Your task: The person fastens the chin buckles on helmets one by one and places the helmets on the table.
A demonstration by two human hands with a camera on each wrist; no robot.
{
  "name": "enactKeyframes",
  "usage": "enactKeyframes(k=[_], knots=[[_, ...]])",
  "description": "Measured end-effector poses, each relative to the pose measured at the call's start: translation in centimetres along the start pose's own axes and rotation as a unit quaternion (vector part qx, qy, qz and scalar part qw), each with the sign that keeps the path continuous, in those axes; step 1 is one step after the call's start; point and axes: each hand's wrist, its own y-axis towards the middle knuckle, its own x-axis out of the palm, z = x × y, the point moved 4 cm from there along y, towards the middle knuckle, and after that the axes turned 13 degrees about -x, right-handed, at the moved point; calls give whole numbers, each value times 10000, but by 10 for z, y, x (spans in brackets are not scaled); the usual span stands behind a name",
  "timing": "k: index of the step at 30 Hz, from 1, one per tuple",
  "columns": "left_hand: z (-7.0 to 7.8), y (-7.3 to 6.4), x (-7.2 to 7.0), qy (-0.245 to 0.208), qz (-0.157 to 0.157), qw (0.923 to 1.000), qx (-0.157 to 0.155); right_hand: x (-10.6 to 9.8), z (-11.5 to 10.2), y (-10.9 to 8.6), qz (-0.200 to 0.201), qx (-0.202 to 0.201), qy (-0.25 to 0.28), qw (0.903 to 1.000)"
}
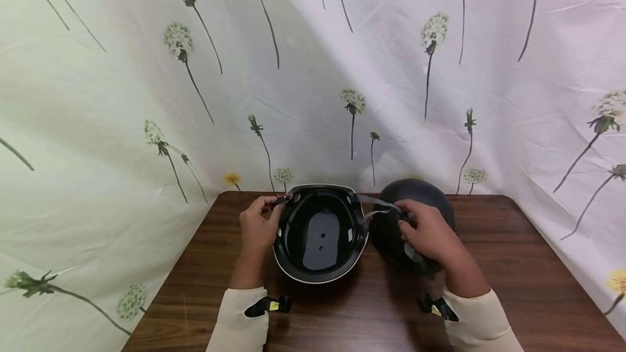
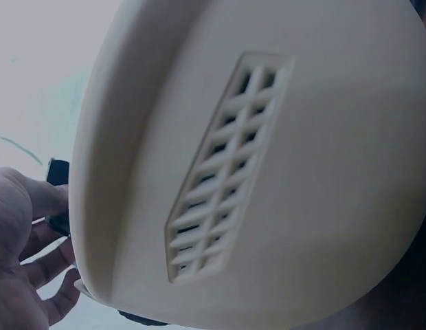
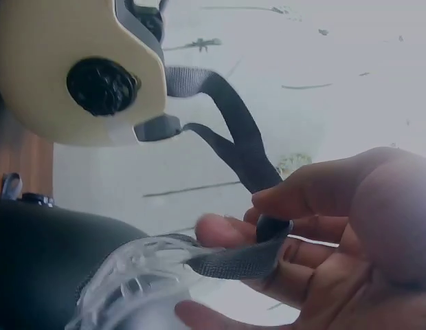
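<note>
A cream helmet (image 2: 337, 165) with a black padded inside (image 1: 324, 240) lies upside down on the table, its hollow facing up. At its left rim, my left hand (image 1: 259, 224) pinches a small black buckle piece (image 2: 58, 172) with a bit of red on it. My right hand (image 1: 429, 232) holds the grey chin strap (image 3: 237, 124), drawn out from the helmet's right side, between thumb and fingers. A black round knob (image 3: 102, 86) sits on that side. Below the right hand lies a second, dark helmet (image 1: 423, 190), partly hidden by the hand.
Crumpled clear plastic (image 3: 141, 278) lies by the dark helmet under the right hand. The brown wooden table (image 1: 332, 322) ends at a white cloth backdrop (image 1: 313, 96) printed with dandelions. The two helmets stand side by side near the table's back edge.
</note>
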Motion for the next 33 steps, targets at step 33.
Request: enactKeyframes(k=[33], knots=[[-8,2,5,220,122,9996,102,-48,23,-24,256,85,-440,9987]])
